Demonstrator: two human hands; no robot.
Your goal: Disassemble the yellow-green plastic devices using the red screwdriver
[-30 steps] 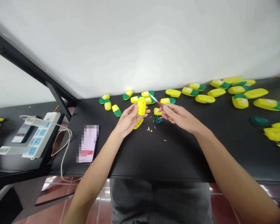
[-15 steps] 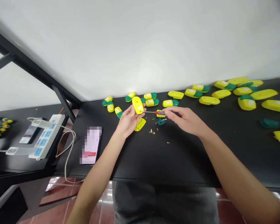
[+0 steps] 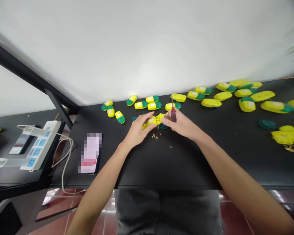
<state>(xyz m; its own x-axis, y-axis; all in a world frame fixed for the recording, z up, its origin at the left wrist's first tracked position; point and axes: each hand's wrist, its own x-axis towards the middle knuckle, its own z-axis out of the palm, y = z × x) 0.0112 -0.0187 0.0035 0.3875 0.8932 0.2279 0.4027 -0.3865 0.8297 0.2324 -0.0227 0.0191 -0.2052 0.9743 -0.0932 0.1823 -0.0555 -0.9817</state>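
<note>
My left hand is down at the black table, fingers curled on a yellow plastic shell. My right hand touches the same shell from the right and grips a small red-handled screwdriver that stands nearly upright. Tiny screws lie loose on the table just in front of both hands. A green cap piece shows partly under my right fingers.
Several yellow-and-green shells line the table's far edge, with more at the right and yellow parts near the right side. A phone lies at the left front. A power strip with cables sits on the side table.
My left hand lowered the yellow shell from mid-air to the table. My right hand moved in to it and swung the screwdriver from level to upright.
</note>
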